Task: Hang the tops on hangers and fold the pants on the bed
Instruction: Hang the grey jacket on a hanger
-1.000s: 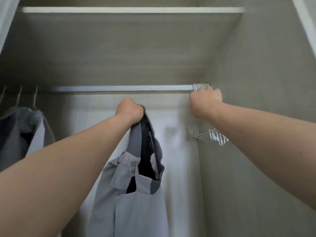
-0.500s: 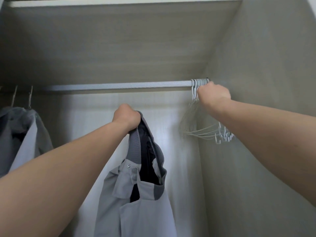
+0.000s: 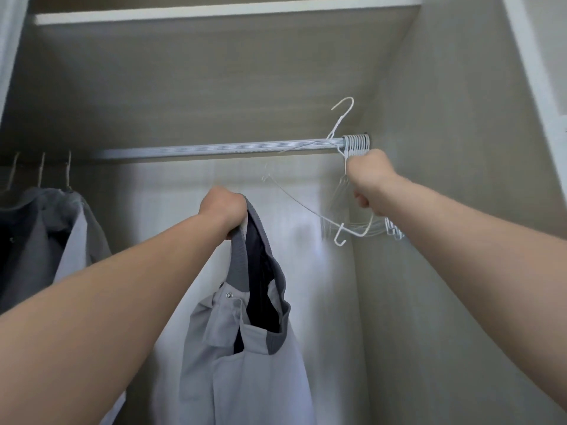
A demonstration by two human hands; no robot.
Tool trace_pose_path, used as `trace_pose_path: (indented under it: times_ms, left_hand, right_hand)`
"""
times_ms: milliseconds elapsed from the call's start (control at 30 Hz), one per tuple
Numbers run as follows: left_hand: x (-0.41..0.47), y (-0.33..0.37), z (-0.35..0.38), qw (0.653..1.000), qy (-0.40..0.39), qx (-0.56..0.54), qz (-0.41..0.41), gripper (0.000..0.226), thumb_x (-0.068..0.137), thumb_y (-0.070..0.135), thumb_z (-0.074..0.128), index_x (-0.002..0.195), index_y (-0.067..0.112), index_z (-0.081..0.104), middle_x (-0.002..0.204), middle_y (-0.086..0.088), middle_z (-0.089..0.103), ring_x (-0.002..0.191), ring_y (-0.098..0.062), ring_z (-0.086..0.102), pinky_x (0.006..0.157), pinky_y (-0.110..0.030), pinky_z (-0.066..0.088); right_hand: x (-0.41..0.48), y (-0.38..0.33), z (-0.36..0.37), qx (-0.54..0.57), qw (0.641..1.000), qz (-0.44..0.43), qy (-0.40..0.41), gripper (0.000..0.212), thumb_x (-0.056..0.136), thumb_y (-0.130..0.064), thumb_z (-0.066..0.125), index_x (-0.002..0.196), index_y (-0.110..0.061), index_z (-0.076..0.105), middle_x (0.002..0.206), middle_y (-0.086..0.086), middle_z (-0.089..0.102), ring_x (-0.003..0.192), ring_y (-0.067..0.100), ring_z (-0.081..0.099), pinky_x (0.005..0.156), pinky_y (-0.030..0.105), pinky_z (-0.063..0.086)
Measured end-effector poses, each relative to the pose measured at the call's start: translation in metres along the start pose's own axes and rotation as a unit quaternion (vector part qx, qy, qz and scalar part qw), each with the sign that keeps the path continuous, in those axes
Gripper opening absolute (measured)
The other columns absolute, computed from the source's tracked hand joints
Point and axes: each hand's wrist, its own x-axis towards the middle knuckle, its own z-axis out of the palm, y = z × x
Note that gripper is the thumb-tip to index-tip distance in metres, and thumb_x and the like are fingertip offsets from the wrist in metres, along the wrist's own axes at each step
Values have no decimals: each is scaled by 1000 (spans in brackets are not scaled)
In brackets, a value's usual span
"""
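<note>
My left hand is clenched on the ribbed collar of a light grey jacket with a dark lining, which hangs down from it inside the wardrobe. My right hand is closed on a white wire hanger just under the right end of the silver rail. That hanger is off the rail and tilted, with its hook sticking up above the rail. A bunch of several more white hangers still hooks over the rail's right end, beside my right hand.
At the left end of the rail, grey jackets hang on hangers. A shelf runs across above the rail. The wardrobe's side wall stands close on the right, the pale back panel behind the rail.
My right hand has lifted one white hanger off the rail and swung it left and up; its hook now stands above the rail. The left hand still holds the jacket collar.
</note>
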Motion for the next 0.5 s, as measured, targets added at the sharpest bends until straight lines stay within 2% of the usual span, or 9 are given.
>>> trace_pose_path:
  times_ms: [133,200,300,367,433,500]
  left_hand:
    - [-18,-4,-13,998,9,-57,-38,15,85,0,37,86,6,51,89,-19,60,75,-34,56,58,-35,48]
    - [-27,-4,-25,994,29,-85,-54,21,80,4,38,92,5,54,98,-24,65,80,-37,61,66,-41,53]
    - [-47,1,-44,991,59,-99,-74,34,74,9,38,101,3,58,105,-25,67,96,-43,67,86,-54,57]
    - [-55,11,-56,988,94,-98,-72,24,78,6,40,93,2,58,104,-26,67,98,-44,67,88,-58,57]
    - [-68,28,-69,986,127,-92,-58,14,84,-1,40,83,4,54,97,-24,66,93,-41,67,83,-50,57]
    - [-85,51,-79,987,134,-83,-40,21,92,0,42,75,10,47,85,-17,58,86,-32,63,77,-41,52]
  right_hand:
    - [-31,9,-5,177,984,32,-13,25,91,-5,33,70,-20,31,56,1,29,32,10,24,41,12,21]
    - [-50,11,-10,237,971,19,-12,26,89,-3,31,72,-22,29,49,-2,27,30,10,20,40,9,19]
    - [-78,13,-15,284,959,-5,-3,22,90,-4,30,81,-23,32,44,-7,31,33,9,22,41,11,17]
    - [-88,11,-19,307,951,-11,-15,21,90,-3,30,81,-23,31,45,-7,33,34,9,22,42,13,16]
    - [-88,4,-24,311,949,-2,-46,17,91,-8,38,84,-23,32,51,-4,33,38,11,22,42,14,17]
    - [-79,-4,-27,289,953,33,-79,17,93,-21,52,89,-21,35,58,0,32,42,14,24,42,16,21]
